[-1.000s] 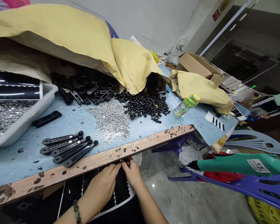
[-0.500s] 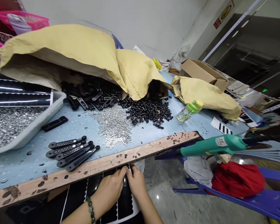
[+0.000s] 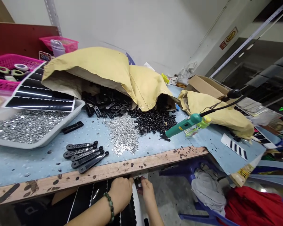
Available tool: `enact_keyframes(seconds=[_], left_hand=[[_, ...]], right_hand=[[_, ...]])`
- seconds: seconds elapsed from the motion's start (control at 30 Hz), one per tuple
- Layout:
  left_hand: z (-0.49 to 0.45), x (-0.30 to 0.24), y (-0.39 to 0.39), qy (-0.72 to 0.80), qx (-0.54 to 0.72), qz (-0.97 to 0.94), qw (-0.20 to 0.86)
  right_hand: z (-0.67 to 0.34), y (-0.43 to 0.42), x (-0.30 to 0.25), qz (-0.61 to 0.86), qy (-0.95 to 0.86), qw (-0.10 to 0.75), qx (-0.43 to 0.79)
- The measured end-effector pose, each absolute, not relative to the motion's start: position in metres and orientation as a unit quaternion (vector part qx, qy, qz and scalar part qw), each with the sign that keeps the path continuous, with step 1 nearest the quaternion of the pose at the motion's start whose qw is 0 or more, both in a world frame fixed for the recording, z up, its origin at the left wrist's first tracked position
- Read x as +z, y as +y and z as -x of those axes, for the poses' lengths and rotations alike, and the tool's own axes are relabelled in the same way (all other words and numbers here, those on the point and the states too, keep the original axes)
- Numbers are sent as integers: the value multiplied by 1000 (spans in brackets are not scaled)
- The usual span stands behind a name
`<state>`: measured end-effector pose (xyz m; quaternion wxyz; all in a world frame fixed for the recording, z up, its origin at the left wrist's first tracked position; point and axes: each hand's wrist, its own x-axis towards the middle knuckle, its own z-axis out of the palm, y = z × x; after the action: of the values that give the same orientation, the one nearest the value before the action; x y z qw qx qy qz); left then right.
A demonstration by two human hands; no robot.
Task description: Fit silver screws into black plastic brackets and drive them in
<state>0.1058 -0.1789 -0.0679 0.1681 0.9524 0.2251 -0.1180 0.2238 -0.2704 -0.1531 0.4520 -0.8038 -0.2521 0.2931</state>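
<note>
My left hand [image 3: 121, 192], wearing a green bead bracelet [image 3: 109, 207], is closed just below the table's front edge. Whatever its curled fingers grip is hidden. Beneath it lies a sheet of black strips with scalloped edges [image 3: 82, 202], at lap height. Just to the right, my right hand [image 3: 148, 192] is closed around a small dark thing [image 3: 138, 182], too unclear to name. A narrow gap separates the two hands. Above them on the table lies a group of several black slatted plastic arms [image 3: 87, 157].
A green electric screwdriver [image 3: 182, 126] hangs over the table by its cable. Behind are piles of silver screws [image 3: 124, 133] and small black parts [image 3: 153, 119], spilling near yellow sacks [image 3: 99, 62]. A grey tray [image 3: 73, 116] stands left; a purple chair [image 3: 193, 216] stands right.
My right hand has parted from the left and moved slightly right, with a small dark thing now showing at its fingers. The view has shifted, and the screwdriver appears farther left, pointing downward.
</note>
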Motion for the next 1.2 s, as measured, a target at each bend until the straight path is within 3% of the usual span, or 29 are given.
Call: enact_keyframes(seconds=[0.13, 0.2, 0.3, 0.4, 0.57, 0.67, 0.8, 1.0, 1.2], left_hand=[[-86, -64, -178, 258, -81, -940, 209], [-72, -59, -181, 279, -31, -904, 323], [-53, -49, -184, 291, 23, -753, 590], [-37, -37, -178, 311, 106, -640, 694], [7, -24, -152, 375, 275, -703, 538], [37, -16, -149, 362, 255, -780, 442], [61, -11, -153, 345, 245, -837, 346], [86, -27, -136, 454, 298, -810, 222], [86, -35, -108, 404, 253, -876, 67]], right_hand=[[-234, -297, -141, 811, -202, 479, 268], [-228, -305, -125, 819, -220, 486, 208], [-201, -293, -98, 789, -369, 483, 87], [-168, -263, -78, 728, -526, 438, 33], [-150, -223, -49, 679, -611, 394, 104], [-150, -204, -29, 589, -678, 400, 184], [-136, -181, -7, 505, -737, 338, 296], [-134, -147, -3, 586, -578, 406, 396], [-132, -101, -21, 591, -503, 427, 464]])
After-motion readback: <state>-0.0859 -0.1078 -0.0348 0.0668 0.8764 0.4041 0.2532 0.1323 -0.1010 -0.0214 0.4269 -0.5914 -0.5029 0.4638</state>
